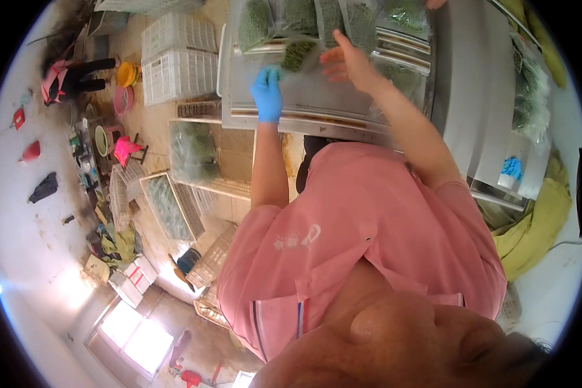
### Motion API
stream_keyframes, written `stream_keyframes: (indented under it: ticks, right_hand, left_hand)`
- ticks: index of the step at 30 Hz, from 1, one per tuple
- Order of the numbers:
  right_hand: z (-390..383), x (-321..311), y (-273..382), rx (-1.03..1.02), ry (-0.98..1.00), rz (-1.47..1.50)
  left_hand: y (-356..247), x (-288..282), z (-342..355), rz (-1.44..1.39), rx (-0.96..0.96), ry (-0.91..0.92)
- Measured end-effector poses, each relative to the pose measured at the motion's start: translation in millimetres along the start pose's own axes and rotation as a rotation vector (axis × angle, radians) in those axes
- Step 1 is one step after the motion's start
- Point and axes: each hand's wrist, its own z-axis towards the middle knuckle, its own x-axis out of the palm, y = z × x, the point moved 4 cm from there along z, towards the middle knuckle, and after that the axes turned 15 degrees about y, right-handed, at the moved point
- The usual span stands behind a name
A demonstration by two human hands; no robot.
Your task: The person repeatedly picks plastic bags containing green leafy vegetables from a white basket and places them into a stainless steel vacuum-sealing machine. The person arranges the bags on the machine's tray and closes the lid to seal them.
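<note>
With gloved left hand narrowed at the edge of a clear bag of greens on the tabletop, grip impossible to tell, and bare right hand spread wide beside it, could spill everything through a loose pinch on thin plastic.

blu glove, prob. dk grn veg

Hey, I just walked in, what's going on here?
Someone in a pink shirt is handling a clear bag of greens over a metal bed. Their blue-gloved left hand is at the bag's edge, though its grip is hard to make out. The bare right hand is open on the bag's other side. More filled bags lie in a row beyond.
</note>
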Motion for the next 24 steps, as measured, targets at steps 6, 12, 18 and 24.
stream_keyframes:
  ticks: [6, 12, 18, 24]
  right_hand:
    - [-4, 4, -57, 0.153, 0.124, -0.017]
    - [-4, -9, -95, 0.104, 0.16, 0.075]
    - [-4, -19, -53, -0.235, -0.013, -1.076]
    - [15, -22, -117, -0.23, -0.285, -1.615]
  left_hand:
    - [17, 7, -75, -0.393, -0.028, -0.146]
    - [47, -1, -82, -0.848, -0.49, 0.144]
    - [27, -27, -19, 0.206, -0.14, 0.318]
    - [52, -8, 9, 0.808, -0.194, 0.153]
